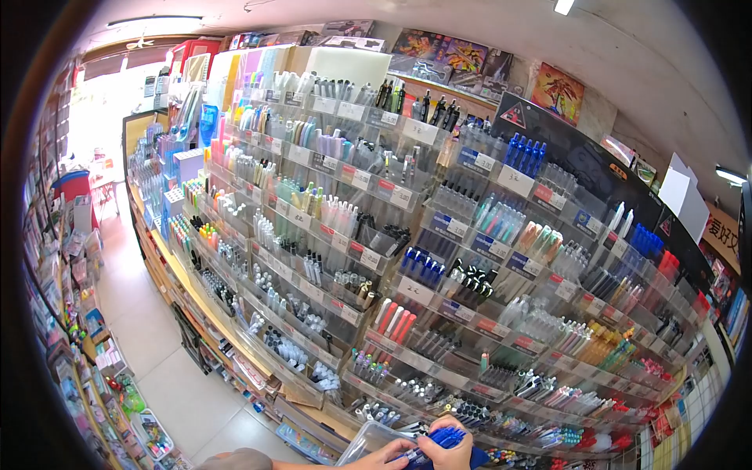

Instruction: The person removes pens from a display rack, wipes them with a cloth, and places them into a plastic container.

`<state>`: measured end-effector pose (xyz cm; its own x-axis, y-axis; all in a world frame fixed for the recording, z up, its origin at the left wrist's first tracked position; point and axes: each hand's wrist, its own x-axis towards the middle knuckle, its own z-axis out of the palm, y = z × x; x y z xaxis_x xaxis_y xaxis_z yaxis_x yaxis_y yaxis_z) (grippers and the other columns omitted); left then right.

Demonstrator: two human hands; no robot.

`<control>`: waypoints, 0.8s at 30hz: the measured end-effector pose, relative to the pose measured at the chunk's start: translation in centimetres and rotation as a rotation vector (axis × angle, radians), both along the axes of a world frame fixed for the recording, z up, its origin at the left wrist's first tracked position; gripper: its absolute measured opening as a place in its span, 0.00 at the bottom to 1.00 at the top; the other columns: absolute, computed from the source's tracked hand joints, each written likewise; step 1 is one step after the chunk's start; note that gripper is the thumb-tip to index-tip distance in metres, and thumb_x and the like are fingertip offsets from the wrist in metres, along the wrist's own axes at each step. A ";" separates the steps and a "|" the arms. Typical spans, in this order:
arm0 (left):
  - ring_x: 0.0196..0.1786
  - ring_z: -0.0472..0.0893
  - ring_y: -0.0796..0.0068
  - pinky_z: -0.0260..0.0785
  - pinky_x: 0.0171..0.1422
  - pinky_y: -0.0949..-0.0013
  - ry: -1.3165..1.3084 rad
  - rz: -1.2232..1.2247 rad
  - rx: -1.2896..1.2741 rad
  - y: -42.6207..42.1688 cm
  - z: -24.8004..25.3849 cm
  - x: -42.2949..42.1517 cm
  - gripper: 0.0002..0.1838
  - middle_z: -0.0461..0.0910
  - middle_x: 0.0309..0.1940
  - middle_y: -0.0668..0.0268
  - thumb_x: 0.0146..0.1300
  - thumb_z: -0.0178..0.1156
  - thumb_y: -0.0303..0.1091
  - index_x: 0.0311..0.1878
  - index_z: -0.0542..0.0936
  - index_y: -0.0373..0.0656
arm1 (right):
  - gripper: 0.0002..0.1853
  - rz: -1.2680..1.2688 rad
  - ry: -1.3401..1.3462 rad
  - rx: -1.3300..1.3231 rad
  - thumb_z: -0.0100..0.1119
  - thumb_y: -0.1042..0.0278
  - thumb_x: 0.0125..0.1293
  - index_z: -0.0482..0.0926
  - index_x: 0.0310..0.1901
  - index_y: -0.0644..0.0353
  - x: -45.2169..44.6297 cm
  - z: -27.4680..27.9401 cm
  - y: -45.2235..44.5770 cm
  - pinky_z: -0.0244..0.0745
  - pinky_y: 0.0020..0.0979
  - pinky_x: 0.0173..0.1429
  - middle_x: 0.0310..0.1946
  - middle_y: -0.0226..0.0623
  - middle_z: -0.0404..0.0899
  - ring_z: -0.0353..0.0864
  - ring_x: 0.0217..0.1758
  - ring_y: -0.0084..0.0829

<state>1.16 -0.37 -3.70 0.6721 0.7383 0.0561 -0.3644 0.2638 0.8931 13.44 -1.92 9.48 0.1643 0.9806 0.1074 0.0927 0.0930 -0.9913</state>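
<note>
At the bottom edge, my right hand (448, 450) is closed around a bunch of blue pens (446, 435). Close beside it on the left, my left hand (385, 456) has its fingers against the lower part of the blue bunch. A clear plastic container (366, 440) shows just behind my left hand. Directly above both hands rises a tiered clear rack (415, 356) filled with pens in rows with price labels. Blue pens also stand in its upper tier (525, 155) and middle tier (423, 265).
A wooden counter edge (227, 327) runs along the rack's left side. Beyond it lies a tiled aisle (149, 313), with shelves of small goods (86, 329) at the far left. Boxes (454, 59) stand on top of the rack. A wire grid (674, 423) is at the lower right.
</note>
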 end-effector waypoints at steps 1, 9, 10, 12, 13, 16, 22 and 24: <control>0.42 0.73 0.69 0.67 0.47 0.70 -0.042 -0.049 -0.079 0.4 -0.6 0.1 0.19 0.71 0.41 0.60 0.60 0.56 0.30 0.52 0.63 0.38 | 0.08 -0.002 -0.038 0.061 0.62 0.77 0.49 0.72 0.28 0.59 -0.1 0.5 -0.1 0.66 0.19 0.30 0.24 0.26 0.73 0.70 0.25 0.16; 0.33 0.74 0.80 0.71 0.33 0.74 0.156 -0.039 0.194 -0.7 2.4 -0.8 0.23 0.76 0.35 0.66 0.54 0.62 0.33 0.52 0.70 0.39 | 0.05 0.132 0.222 -0.223 0.63 0.74 0.48 0.76 0.27 0.59 0.4 0.2 -0.6 0.65 0.20 0.29 0.21 0.26 0.72 0.69 0.23 0.18; 0.34 0.74 0.80 0.71 0.35 0.73 0.150 -0.047 0.266 -0.6 2.4 -0.8 0.23 0.76 0.36 0.66 0.53 0.62 0.33 0.52 0.70 0.39 | 0.05 0.159 0.150 -0.231 0.63 0.74 0.49 0.76 0.27 0.60 1.0 -0.1 -0.4 0.66 0.20 0.30 0.21 0.26 0.73 0.70 0.24 0.18; 0.36 0.74 0.79 0.71 0.39 0.71 0.141 -0.062 0.408 -0.5 2.9 -1.1 0.24 0.76 0.38 0.65 0.52 0.62 0.32 0.52 0.70 0.37 | 0.04 0.155 0.005 -0.189 0.63 0.75 0.49 0.77 0.26 0.61 0.8 0.7 -0.6 0.67 0.20 0.31 0.21 0.26 0.74 0.72 0.24 0.17; 0.36 0.74 0.79 0.70 0.41 0.71 0.141 -0.036 0.434 -0.4 2.9 -1.0 0.24 0.76 0.38 0.65 0.51 0.62 0.32 0.52 0.70 0.37 | 0.04 0.163 0.007 -0.187 0.63 0.75 0.49 0.77 0.26 0.61 0.6 1.6 -0.7 0.67 0.20 0.31 0.21 0.27 0.75 0.72 0.24 0.17; 0.37 0.73 0.79 0.68 0.43 0.71 0.108 -0.039 0.414 0.0 2.8 -0.7 0.22 0.75 0.36 0.66 0.52 0.61 0.31 0.50 0.70 0.37 | 0.04 0.176 0.020 -0.157 0.63 0.75 0.49 0.77 0.26 0.62 0.3 4.5 -0.4 0.68 0.20 0.30 0.19 0.27 0.75 0.73 0.22 0.18; 0.28 0.68 0.86 0.63 0.31 0.79 0.157 -0.201 0.295 0.1 3.3 -1.5 0.04 0.71 0.25 0.72 0.58 0.56 0.30 0.33 0.71 0.43 | 0.18 0.029 -0.009 0.160 0.65 0.67 0.45 0.73 0.38 0.63 4.7 6.1 2.5 0.67 0.24 0.32 0.27 0.34 0.75 0.73 0.26 0.23; 0.25 0.67 0.87 0.60 0.27 0.80 0.132 -0.167 0.336 -0.1 3.1 -1.6 0.03 0.71 0.23 0.72 0.58 0.54 0.28 0.32 0.70 0.43 | 0.12 -0.013 0.040 0.297 0.63 0.70 0.43 0.73 0.31 0.61 4.4 9.2 3.3 0.66 0.24 0.34 0.25 0.32 0.73 0.72 0.27 0.23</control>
<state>-0.41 -0.47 -0.58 0.7987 0.5738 0.1812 -0.2179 -0.0049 0.9760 17.79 1.38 18.67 0.1863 0.9050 0.3824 0.0570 0.3786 -0.9238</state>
